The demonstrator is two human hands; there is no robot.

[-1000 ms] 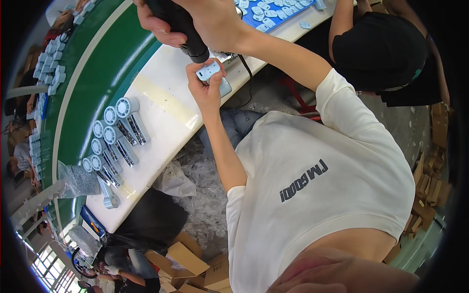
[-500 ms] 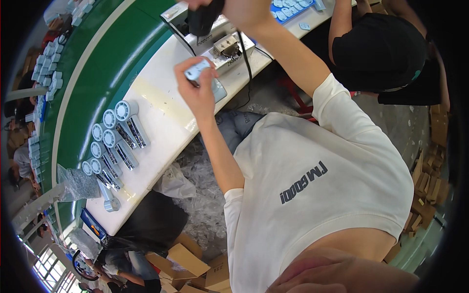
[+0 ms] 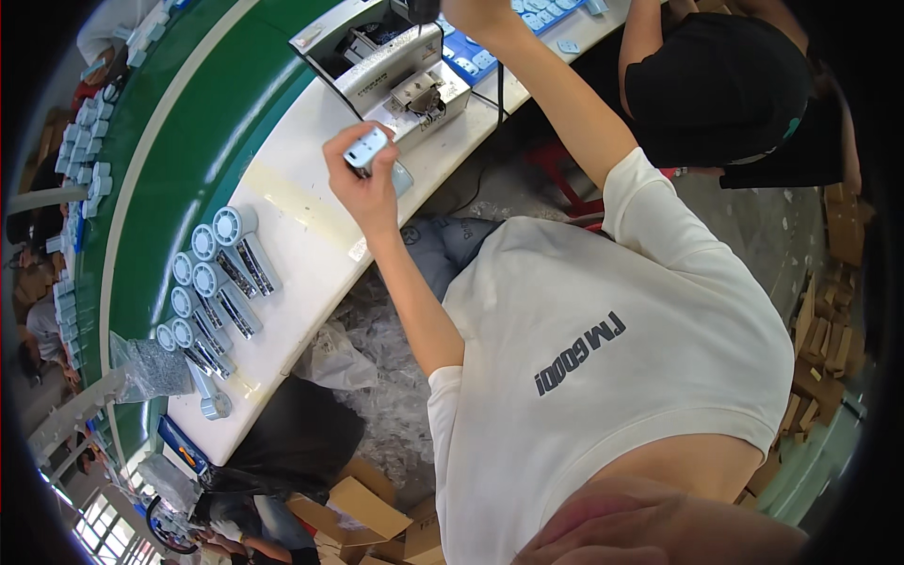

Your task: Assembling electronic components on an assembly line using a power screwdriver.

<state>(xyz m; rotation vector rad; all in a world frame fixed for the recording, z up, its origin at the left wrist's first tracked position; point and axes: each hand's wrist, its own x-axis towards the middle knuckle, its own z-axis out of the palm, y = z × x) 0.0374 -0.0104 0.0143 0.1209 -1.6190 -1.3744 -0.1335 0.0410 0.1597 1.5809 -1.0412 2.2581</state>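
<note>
My left hand (image 3: 363,184) is closed around a light-blue handheld fan (image 3: 367,148), held above the white bench, its slotted end turned up between thumb and fingers. The fan's lower part shows below the palm. At the top edge, my right hand (image 3: 480,13) grips what looks like a black electric screwdriver (image 3: 424,9), mostly cut off by the frame. Between the hands stands a metal machine (image 3: 400,71), like a screw feeder, with a small metal block (image 3: 415,92) on its front. Several open-handled fans (image 3: 229,273) lie in rows to the left.
The white bench (image 3: 306,226) curves beside a green conveyor (image 3: 184,122). A blue tray (image 3: 461,47) of light-blue parts is at the top. A black cable (image 3: 500,94) hangs by the machine. A co-worker in black (image 3: 725,94) sits at right. Cartons (image 3: 367,508) and plastic bags (image 3: 395,377) lie below.
My right hand and the black screwdriver have risen toward the top edge, away from the fan, uncovering more of the machine. My left hand with the fan has shifted slightly left and down.
</note>
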